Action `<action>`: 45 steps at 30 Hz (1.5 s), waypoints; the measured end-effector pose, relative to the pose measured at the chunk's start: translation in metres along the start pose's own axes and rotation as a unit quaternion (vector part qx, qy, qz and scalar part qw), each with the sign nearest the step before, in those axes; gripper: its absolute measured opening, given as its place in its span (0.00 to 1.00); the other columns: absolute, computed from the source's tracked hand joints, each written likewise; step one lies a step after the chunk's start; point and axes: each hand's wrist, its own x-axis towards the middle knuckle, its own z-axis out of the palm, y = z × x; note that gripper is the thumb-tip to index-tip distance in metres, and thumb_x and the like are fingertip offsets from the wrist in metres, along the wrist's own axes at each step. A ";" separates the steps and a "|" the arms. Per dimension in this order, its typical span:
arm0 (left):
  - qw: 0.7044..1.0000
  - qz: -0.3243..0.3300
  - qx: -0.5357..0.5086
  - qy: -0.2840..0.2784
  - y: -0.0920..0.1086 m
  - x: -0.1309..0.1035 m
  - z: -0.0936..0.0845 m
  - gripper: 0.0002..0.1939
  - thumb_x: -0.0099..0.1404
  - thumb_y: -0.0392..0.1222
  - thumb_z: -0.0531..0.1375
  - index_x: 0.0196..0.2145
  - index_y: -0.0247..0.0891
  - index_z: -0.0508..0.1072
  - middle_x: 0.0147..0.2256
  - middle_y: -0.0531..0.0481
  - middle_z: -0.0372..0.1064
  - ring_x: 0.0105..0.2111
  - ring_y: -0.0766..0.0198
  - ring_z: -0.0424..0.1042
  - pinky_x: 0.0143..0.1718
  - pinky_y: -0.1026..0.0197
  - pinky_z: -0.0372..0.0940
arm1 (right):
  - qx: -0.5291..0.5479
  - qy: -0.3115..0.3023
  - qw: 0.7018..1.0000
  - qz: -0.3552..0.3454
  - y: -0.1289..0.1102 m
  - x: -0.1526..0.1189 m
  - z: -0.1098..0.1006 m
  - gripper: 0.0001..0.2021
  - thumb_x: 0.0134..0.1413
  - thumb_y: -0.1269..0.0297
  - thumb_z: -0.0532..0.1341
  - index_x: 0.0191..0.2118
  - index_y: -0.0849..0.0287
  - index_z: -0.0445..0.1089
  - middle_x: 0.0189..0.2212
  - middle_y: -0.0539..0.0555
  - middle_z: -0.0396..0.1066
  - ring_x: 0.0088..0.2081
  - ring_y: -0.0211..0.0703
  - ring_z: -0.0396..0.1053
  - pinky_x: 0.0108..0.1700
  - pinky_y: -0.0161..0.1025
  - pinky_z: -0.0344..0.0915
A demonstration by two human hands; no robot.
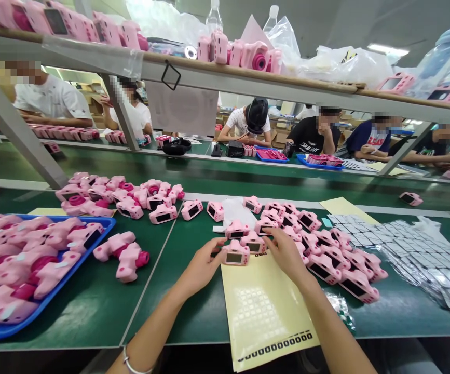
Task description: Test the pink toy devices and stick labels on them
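My left hand point(201, 265) is at the left side of a small group of pink toy cameras. A toy camera shows partly between its thumb and fingers, mostly hidden by the hand. Against the thumb tip sits another pink toy camera point(235, 253), its grey screen facing me. My right hand point(287, 254) reaches in from the other side, fingers apart, its fingertips at a toy camera point(253, 242) and one behind it. Under the nearest cameras lies a yellow sticker sheet point(267, 306) with clear squares and a row of black frame-shaped stickers along its lower edge.
More toy cameras point(326, 265) are heaped to the right, beside sheets of white squares point(411, 254). A blue tray point(106, 228) of pink cameras stands left, near another pile point(119, 195). A shelf point(248, 72) crosses above. Several people sit opposite.
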 end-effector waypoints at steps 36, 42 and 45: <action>0.962 0.118 0.175 0.172 0.008 0.092 -0.028 0.35 0.54 0.41 0.67 0.57 0.36 0.61 0.53 0.40 0.66 0.53 0.50 0.67 0.54 0.49 0.64 | 0.174 -0.037 0.984 -0.016 -0.064 0.040 0.001 0.22 0.60 0.58 0.57 0.58 0.56 0.64 0.54 0.60 0.66 0.41 0.45 0.71 0.43 0.43 0.70; 0.964 0.171 0.146 0.139 0.048 0.019 -0.021 0.36 0.53 0.39 0.67 0.58 0.45 0.62 0.55 0.47 0.66 0.55 0.53 0.66 0.56 0.55 0.63 | 0.256 -0.015 0.966 -0.038 -0.100 0.030 0.016 0.17 0.60 0.58 0.56 0.54 0.53 0.65 0.49 0.57 0.67 0.46 0.46 0.69 0.46 0.43 0.68; 0.971 0.147 0.152 0.111 0.040 0.029 -0.046 0.34 0.57 0.47 0.67 0.60 0.45 0.61 0.57 0.46 0.63 0.54 0.54 0.67 0.52 0.57 0.67 | 0.382 0.012 0.920 0.089 -0.091 0.016 0.007 0.17 0.57 0.51 0.60 0.46 0.56 0.65 0.36 0.52 0.68 0.28 0.38 0.66 0.28 0.35 0.64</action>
